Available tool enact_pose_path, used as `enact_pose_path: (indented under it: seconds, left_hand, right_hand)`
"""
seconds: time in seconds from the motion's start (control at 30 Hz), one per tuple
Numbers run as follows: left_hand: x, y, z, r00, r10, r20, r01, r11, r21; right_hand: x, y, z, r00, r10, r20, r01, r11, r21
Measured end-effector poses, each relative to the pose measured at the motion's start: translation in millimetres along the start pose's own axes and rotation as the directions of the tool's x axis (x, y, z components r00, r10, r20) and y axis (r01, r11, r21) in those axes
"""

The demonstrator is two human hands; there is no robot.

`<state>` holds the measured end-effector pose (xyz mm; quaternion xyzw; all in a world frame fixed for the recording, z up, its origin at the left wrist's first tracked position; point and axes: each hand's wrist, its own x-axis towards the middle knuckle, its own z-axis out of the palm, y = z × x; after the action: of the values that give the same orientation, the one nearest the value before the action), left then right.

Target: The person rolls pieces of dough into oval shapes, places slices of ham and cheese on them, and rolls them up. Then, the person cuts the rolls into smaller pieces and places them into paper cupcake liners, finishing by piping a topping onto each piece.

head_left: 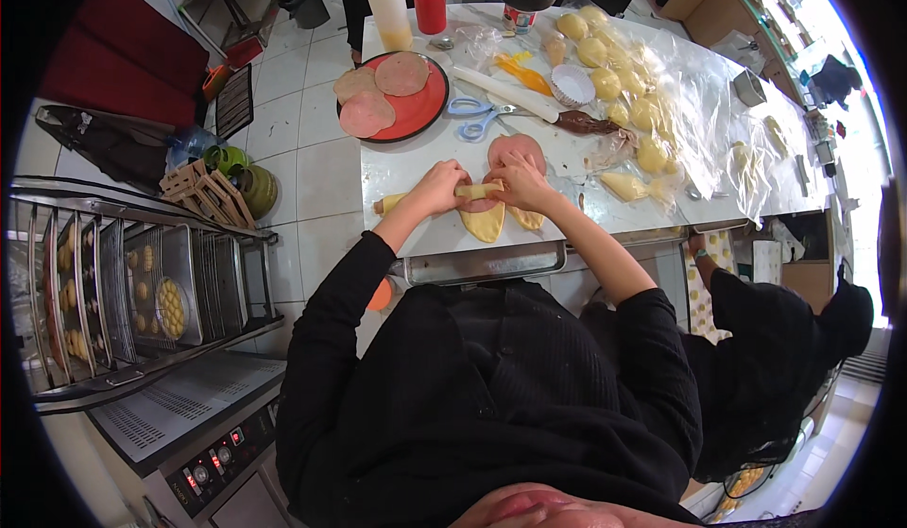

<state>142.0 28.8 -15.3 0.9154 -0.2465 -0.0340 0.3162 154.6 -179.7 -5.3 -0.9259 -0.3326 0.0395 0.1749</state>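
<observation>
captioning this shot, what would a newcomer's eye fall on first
Probably the bright red plate with pink slices, near the left edge of the table. Next might come the yellow dough balls amid clear plastic, right of the plate. At the near edge, the left hand and right hand hold a dough roll.

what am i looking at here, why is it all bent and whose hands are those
There is no machine here, just a person working with two bare hands. The single picture comes from a wide fisheye camera worn on that person's head, looking down, so straight edges curve near the rim. The left hand and right hand have a small pale dough roll in their grip. On the white table are a red plate with round pink slices, blue-handled scissors and dough balls with clear plastic.
</observation>
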Motion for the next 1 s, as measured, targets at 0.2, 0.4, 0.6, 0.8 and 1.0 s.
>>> enact_pose_path:
  seconds: [0.2,0.4,0.6,0.8,1.0]
  left_hand:
    - [-17,14,6,0.994,0.094,0.064,-0.102,0.983,0.151]
    - [-49,10,16,0.902,0.401,-0.158,-0.317,0.866,0.387]
    - [-31,14,8,0.988,0.028,-0.149,-0.033,0.999,-0.029]
    - [-35,26,14,0.995,0.082,-0.050,-0.076,0.991,0.110]
    - [-66,25,27,0.937,0.314,-0.152,-0.275,0.933,0.231]
  right_hand:
    - [-22,13,13,0.977,-0.214,-0.020,0.214,0.977,-0.012]
    - [-49,9,18,0.837,-0.484,-0.255,0.452,0.875,-0.176]
    - [-31,-13,-1,0.984,0.025,-0.176,0.013,0.977,0.211]
    - [-35,-3,2,0.986,-0.165,0.001,0.164,0.983,0.084]
    - [-63,-5,24,0.912,-0.369,-0.181,0.381,0.924,0.034]
